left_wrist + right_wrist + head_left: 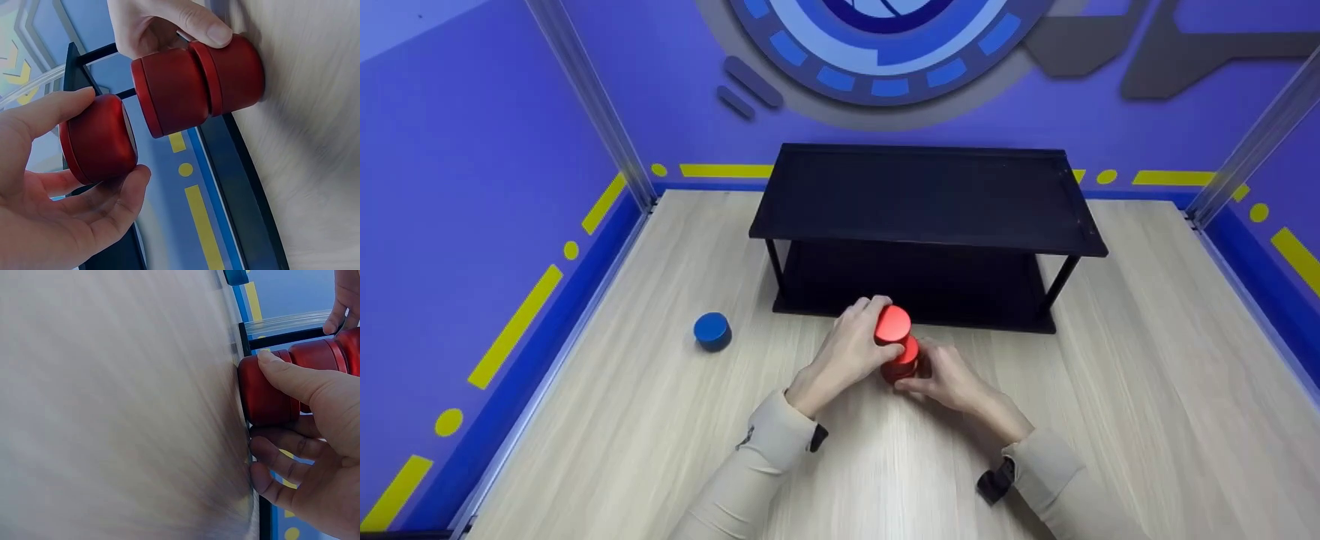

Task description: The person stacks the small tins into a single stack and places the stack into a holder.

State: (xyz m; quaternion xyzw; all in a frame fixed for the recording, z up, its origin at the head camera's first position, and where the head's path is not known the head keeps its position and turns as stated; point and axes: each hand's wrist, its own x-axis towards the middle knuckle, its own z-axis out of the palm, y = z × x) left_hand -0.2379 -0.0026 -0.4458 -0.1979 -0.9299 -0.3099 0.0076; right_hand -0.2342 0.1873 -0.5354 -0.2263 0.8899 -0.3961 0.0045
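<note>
Between thumb and fingers my left hand (pixel 847 345) grips a small round red tin (pixel 893 324), raised just above a stack. In the left wrist view a gap separates this tin (pixel 101 139) from the stack. Two similar red tins make up that stack, the upper one (pixel 175 91) resting slightly off-centre on the lower one (pixel 239 73). My right hand (pixel 952 379) holds the lower tin (pixel 264 394) at its side, thumb across it, down at the tabletop. Part of the stack is hidden behind my hands in the head view.
A blue round tin (pixel 712 331) stands on the wooden table (pixel 607 420) to the left. Just behind the hands is a black two-tier shelf (pixel 922 196), its lower board close to the stack. Blue-purple panels (pixel 457 187) wall the table at the back and sides.
</note>
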